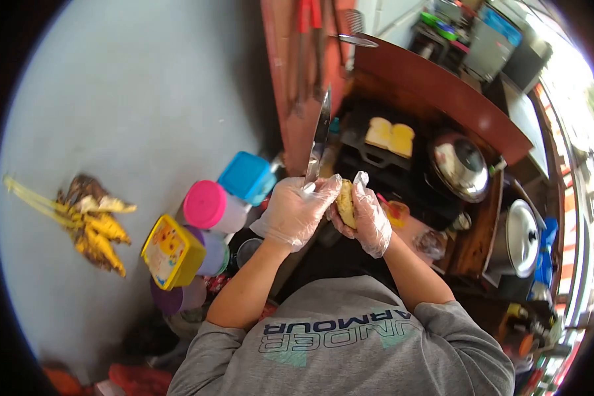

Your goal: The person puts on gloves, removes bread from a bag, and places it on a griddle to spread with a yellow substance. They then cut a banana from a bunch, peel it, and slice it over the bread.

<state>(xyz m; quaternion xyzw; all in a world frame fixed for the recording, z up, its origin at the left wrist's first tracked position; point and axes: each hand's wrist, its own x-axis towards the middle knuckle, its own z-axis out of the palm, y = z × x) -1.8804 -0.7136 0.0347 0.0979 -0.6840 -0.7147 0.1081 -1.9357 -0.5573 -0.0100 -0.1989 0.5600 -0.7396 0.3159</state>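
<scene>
My left hand (296, 210), in a clear plastic glove, is wrapped round the handle of a knife (320, 135) whose blade points up and away from me. My right hand (368, 221), gloved as well, grips a pale yellow piece of food (345, 204), perhaps a peeled banana. The left thumb and fingertips reach close to the food's left side. Beyond the hands, two slices of bread (390, 137) lie side by side on a dark griddle (376, 156).
Lidded tubs stand at the left: blue (245, 175), pink (204, 203), yellow (173, 253). A banana bunch (99, 228) hangs against the grey wall. Right of the griddle are a pan with a shiny lid (459, 168) and a pot (518, 237). Utensils (310, 39) hang at the top.
</scene>
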